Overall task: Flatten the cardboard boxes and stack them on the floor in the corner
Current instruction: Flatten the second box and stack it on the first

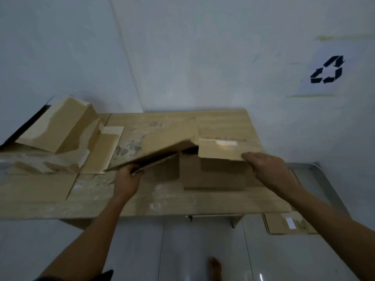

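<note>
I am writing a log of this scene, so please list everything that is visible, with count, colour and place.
Light wooden table: one, tan, centre.
Brown cardboard box being opened: one, brown, table centre, between both hands.
Torn cardboard box: one, tan, table's left end.
Flattened cardboard sheet: one, brown, floor at right under the table edge.
Recycling-symbol paper sign: one, white with black symbol, right wall.
Bare foot: one, on the floor below.
Hands: left hand grips a flap; right hand grips the other flap.

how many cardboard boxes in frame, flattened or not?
3. One half-collapsed box on the table's far left; one box mid-table, both hands on its flaps; one flattened box on the floor, right of the table. More may lie hidden beneath.
</note>
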Available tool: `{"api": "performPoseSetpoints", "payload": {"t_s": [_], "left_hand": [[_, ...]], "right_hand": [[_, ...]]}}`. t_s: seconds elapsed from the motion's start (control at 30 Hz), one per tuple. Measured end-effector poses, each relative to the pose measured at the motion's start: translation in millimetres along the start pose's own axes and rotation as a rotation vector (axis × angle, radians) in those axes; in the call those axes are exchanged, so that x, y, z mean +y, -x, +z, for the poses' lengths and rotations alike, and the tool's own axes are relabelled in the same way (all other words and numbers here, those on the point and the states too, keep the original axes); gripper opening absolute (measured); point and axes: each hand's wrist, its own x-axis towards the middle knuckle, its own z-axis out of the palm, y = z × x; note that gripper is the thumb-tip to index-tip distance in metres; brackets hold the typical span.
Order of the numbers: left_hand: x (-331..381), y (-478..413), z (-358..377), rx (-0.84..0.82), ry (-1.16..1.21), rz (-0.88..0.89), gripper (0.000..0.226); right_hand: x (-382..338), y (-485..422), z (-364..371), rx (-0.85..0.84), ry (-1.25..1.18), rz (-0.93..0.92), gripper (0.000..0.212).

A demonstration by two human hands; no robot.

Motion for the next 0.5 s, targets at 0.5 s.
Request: {"api": "performPoseSetpoints", "payload": {"t_s": [0.5], "left_hand": [[-52, 47, 28, 0.035, -0.304, -0.287, 0.026]], "right_hand": [[-2, 33, 69, -0.705, -0.321, 0.330, 0.043]]}}
